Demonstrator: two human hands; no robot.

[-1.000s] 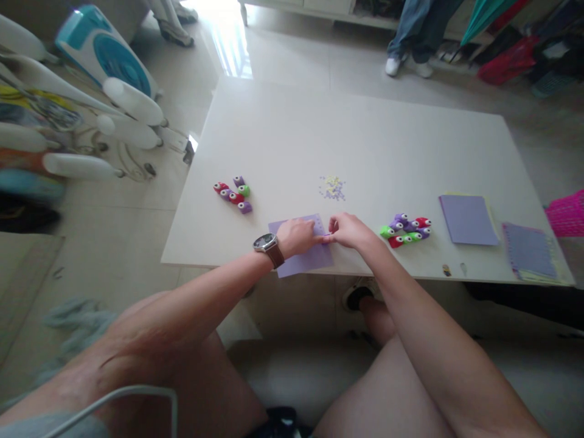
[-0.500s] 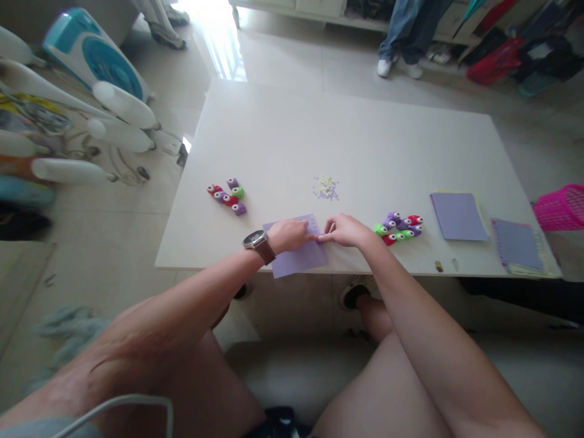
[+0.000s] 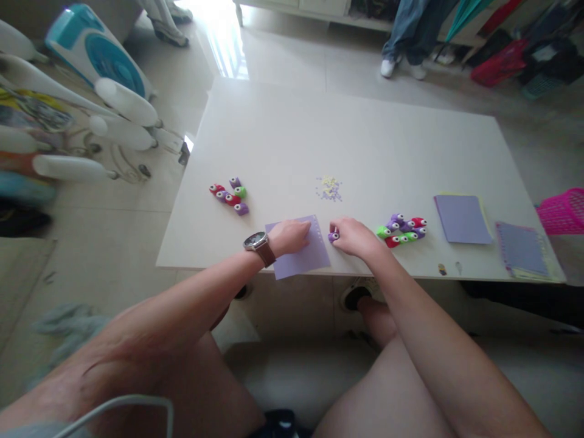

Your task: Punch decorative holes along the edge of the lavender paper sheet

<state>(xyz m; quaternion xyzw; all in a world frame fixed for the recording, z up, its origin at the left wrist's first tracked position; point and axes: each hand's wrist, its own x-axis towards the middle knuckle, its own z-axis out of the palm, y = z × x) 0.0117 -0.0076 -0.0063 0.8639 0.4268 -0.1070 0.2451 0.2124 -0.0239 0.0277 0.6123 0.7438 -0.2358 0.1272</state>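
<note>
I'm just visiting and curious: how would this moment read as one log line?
left hand: flat on purple sheet | right hand: holds purple punch beside sheet

A white tabletop (image 3: 365,134) carries a lilac paper sheet (image 3: 303,258), red, green and purple punches (image 3: 401,230), and lilac-and-yellow confetti (image 3: 329,188). The basket (image 3: 562,211) is pink.

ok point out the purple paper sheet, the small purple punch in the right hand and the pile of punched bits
purple paper sheet (image 3: 305,261): head view, bare lower part
small purple punch (image 3: 333,236): head view, exposed end
pile of punched bits (image 3: 329,188): head view, centre
</note>
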